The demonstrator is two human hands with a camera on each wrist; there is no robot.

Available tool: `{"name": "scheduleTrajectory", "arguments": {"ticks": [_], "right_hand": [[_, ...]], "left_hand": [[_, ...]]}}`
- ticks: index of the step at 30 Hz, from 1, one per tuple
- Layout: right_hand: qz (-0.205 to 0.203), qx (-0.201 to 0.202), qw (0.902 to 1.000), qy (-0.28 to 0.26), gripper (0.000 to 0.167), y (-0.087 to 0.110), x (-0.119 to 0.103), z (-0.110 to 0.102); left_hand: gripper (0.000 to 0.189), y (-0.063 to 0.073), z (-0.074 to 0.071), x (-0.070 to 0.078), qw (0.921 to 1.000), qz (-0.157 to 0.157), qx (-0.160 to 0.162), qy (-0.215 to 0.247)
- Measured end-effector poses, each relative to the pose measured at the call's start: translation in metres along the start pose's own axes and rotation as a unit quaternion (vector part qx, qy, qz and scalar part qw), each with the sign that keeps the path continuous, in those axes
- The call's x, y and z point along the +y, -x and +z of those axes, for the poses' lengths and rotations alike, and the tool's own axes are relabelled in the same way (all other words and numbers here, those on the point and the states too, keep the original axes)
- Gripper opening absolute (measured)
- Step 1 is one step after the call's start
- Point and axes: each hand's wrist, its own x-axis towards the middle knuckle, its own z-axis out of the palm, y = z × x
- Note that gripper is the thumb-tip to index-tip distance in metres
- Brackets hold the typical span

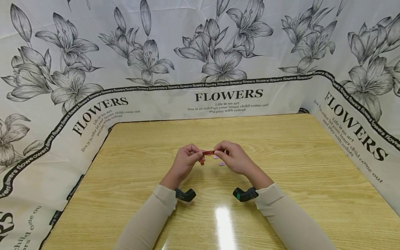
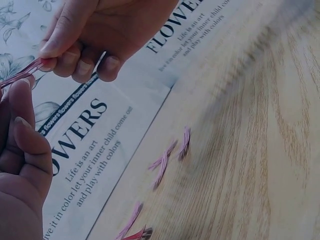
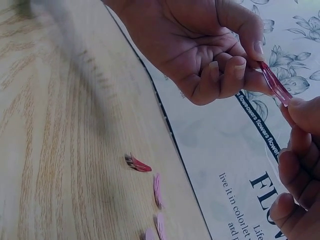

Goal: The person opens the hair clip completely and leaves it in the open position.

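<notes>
Both hands are raised over the middle of the table, face to face with a small gap. Between them stretches a slim red snap hair clip point(image 1: 208, 152), pinched at one end by the left hand point(image 1: 185, 160) and at the other by the right hand point(image 1: 234, 158). Slits run along the clip in the right wrist view. Thumb and index finger do the pinching on each side, and the other fingers are curled loosely. Below lie pink hair clips point(image 1: 222, 163) and another red hair clip point(image 3: 140, 164), whose dark underside shows.
The wood-grain table point(image 1: 140, 149) meets a white fabric backdrop point(image 1: 162, 102) printed with flowers and lettering at its back and sides. A dark camera mount point(image 1: 185, 195) sits on the left wrist, another point(image 1: 245, 194) on the right. Light glares off the near tabletop.
</notes>
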Motion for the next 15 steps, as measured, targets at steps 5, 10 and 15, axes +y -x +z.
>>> {"name": "scheduleTrajectory", "arguments": {"ticks": [5, 10, 15], "right_hand": [[-0.004, 0.001, 1.0, 0.003, 0.012, 0.0, -0.0007, -0.0006], [-0.011, 0.0, 0.9999, 0.005, 0.012, 0.0003, -0.0012, -0.0009], [-0.02, -0.003, 0.9998, 0.001, 0.012, 0.0006, -0.0013, -0.0009]], "left_hand": [[0.008, 0.0003, -0.0002, 0.0002, 1.0, 0.0, 0.003, -0.002], [0.008, 0.001, -0.0003, 0.0011, 1.0, 0.003, 0.003, -0.008], [0.008, 0.0015, -0.0002, 0.0012, 0.9999, 0.011, -0.003, 0.0]]}}
